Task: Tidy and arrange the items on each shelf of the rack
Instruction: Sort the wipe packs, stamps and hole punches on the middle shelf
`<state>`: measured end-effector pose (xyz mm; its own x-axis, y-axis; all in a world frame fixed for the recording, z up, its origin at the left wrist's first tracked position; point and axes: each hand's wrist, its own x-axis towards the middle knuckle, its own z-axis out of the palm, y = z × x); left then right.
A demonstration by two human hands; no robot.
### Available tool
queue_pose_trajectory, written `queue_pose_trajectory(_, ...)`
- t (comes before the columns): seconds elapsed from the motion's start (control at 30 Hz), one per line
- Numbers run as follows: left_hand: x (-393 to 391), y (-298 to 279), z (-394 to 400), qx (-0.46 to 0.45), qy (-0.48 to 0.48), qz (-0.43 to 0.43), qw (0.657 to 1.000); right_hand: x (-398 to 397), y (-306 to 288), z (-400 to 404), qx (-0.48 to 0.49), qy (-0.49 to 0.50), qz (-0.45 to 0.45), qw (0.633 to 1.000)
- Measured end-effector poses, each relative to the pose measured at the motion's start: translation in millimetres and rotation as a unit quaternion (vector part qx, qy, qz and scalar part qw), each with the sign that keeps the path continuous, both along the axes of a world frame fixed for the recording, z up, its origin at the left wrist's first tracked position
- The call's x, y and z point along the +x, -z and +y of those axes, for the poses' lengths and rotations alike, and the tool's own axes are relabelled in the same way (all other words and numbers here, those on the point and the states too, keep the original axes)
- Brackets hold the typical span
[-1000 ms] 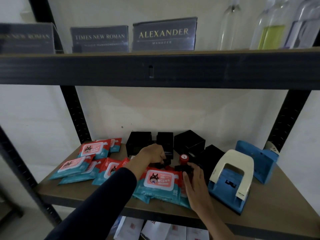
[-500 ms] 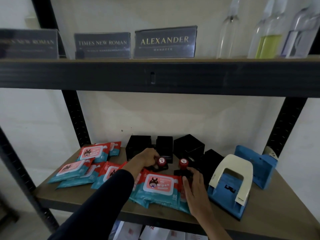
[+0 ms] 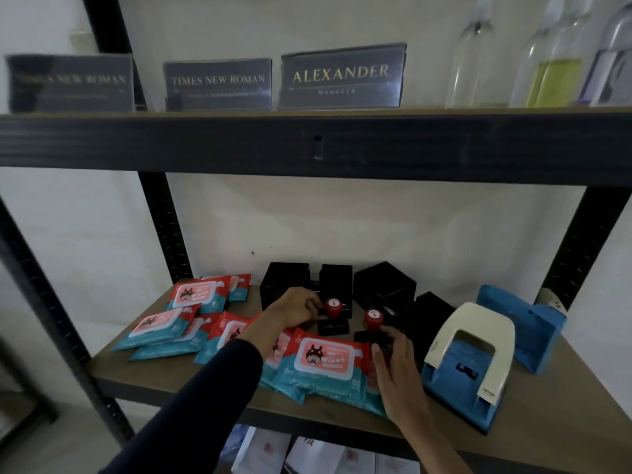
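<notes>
Two black stamps with red round knobs stand mid-shelf. My left hand [image 3: 297,308] grips the left stamp [image 3: 333,316] from its left side. My right hand [image 3: 396,367] has its fingertips on the black base of the right stamp [image 3: 372,325], pinching it. Several red and teal wipes packs lie on the wooden shelf [image 3: 547,412]: one [image 3: 323,362] just under my hands, others [image 3: 195,295] spread to the left. Black boxes [image 3: 383,289] line the back wall.
A blue and cream hole punch [image 3: 468,364] sits right of my right hand, a blue box [image 3: 523,326] behind it. The upper shelf holds dark nameplates [image 3: 342,77] and glass bottles [image 3: 554,63]. Black rack posts stand at both sides. Papers lie on the shelf below.
My left hand drew back leftward, uncovering the left stamp's red knob. My right hand slid up from the wipes pack to the right stamp's base. The view tilted up a little.
</notes>
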<state>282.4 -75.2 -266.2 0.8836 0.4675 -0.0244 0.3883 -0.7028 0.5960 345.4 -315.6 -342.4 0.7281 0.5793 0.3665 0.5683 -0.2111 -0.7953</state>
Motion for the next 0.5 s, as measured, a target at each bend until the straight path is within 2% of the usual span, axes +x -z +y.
queue_pose_trajectory(0.13, -33.9, -5.8, 1.6, 0.021, -0.047, -0.091, 0.995, 1.3, -2.8, -0.9, 0.018, 0.008, -0.007, 1.000)
queue_pose_trajectory(0.2, -53.5, -6.2, -4.0, 0.070, -0.076, -0.127, 0.987, -1.3, -8.2, -3.5, 0.042, 0.023, -0.018, 0.999)
queue_pose_trajectory(0.23, -63.2, -4.7, -8.0, 0.115, -0.092, -0.120, 0.982, -3.3, -10.6, -5.0, 0.051, 0.030, -0.033, 0.998)
queue_pose_trajectory(0.3, -80.3, 2.4, -18.2, 0.202, -0.138, -0.050, 0.968, -8.6, -18.9, -7.1, 0.050, 0.044, -0.089, 0.994)
queue_pose_trajectory(0.37, -93.0, 13.5, -29.5, 0.239, -0.163, 0.013, 0.957, -14.6, -32.2, -3.7, 0.044, 0.045, -0.156, 0.986)
queue_pose_trajectory(0.43, -102.4, 28.7, -36.3, 0.249, -0.162, 0.015, 0.955, -20.9, -50.9, 9.2, 0.043, 0.015, -0.199, 0.979)
queue_pose_trajectory(0.5, -109.8, 42.0, -38.3, 0.258, -0.156, -0.005, 0.953, -26.8, -69.9, 30.9, 0.011, -0.051, -0.198, 0.979)
